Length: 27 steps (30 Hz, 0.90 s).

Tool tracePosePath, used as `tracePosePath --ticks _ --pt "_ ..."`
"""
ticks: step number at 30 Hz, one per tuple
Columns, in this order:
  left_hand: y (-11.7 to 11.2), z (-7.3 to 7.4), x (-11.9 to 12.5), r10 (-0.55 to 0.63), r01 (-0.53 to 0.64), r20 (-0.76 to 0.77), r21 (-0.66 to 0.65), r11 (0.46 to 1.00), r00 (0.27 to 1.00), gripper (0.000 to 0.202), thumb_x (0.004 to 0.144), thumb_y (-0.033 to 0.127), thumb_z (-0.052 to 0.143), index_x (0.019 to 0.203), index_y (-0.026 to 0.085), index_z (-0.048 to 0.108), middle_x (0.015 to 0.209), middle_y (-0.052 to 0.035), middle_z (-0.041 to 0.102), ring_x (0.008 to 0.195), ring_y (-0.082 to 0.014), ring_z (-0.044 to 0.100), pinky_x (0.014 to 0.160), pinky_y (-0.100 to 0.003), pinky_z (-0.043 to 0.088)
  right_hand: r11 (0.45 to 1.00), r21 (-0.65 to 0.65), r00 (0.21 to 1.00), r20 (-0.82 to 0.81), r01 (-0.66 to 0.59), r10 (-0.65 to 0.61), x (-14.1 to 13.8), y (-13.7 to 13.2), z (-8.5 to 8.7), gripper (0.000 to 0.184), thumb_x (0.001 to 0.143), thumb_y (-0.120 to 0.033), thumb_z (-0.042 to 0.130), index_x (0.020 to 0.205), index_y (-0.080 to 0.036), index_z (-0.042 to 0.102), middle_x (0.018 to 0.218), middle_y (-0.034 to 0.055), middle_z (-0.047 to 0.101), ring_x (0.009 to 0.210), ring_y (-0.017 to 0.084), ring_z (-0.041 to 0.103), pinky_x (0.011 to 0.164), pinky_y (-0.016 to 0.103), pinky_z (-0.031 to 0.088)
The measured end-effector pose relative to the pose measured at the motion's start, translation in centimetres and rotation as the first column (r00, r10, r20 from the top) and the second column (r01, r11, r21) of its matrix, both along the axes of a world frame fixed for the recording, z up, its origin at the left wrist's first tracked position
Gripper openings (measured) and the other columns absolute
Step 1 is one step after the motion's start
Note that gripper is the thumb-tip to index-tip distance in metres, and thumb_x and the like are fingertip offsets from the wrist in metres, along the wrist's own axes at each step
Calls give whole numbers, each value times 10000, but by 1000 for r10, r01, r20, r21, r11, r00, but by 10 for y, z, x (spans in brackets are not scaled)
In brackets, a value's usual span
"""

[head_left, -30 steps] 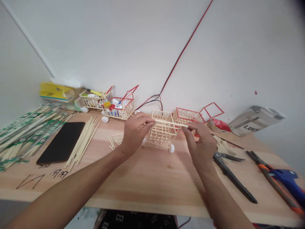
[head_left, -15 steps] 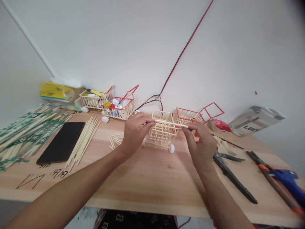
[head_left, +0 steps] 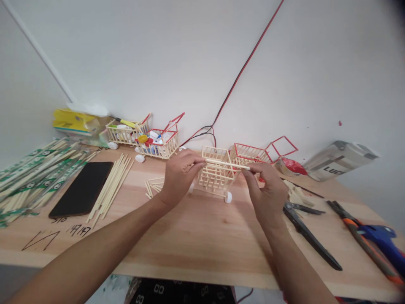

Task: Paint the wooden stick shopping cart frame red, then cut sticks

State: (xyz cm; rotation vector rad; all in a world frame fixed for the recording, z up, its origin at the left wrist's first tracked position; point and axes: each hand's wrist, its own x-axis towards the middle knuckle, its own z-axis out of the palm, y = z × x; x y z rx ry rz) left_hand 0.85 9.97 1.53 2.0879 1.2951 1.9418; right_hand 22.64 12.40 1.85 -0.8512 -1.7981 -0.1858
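Note:
Between my two hands a short pale wooden stick (head_left: 228, 164) is held level, pinched at each end by thumb and fingers. My left hand (head_left: 182, 174) closes on its left end, and my right hand (head_left: 267, 190) on its right end. Whether there is one stick or two side by side I cannot tell. Just behind it stands a small cart made of wooden sticks (head_left: 212, 192), with a white wheel (head_left: 228, 197) at its front corner. Part of the cart's upper side is covered by the stick and my fingers.
Red-rimmed stick carts (head_left: 158, 145) stand along the wall, some filled with bottle caps. At left lie a black phone (head_left: 82, 190), loose sticks (head_left: 112, 185) and wrapped chopsticks (head_left: 41, 173). Cutters (head_left: 311, 236), pliers (head_left: 357, 236), a blue glue gun (head_left: 381, 238) and a red paint tub (head_left: 290, 166) are at right.

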Motion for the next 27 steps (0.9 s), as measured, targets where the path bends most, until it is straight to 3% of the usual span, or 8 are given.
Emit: tracePosePath --ticks 27 --pt "1 -3 -1 20 -19 -44 17 1000 999 97 846 148 643 789 190 709 781 -21 697 770 -148 632 729 -294 491 1000 -11 1000 1 11 -11 0 0 -1 53 887 -238 609 853 -213 641 794 5 670 757 159 613 713 298 458"
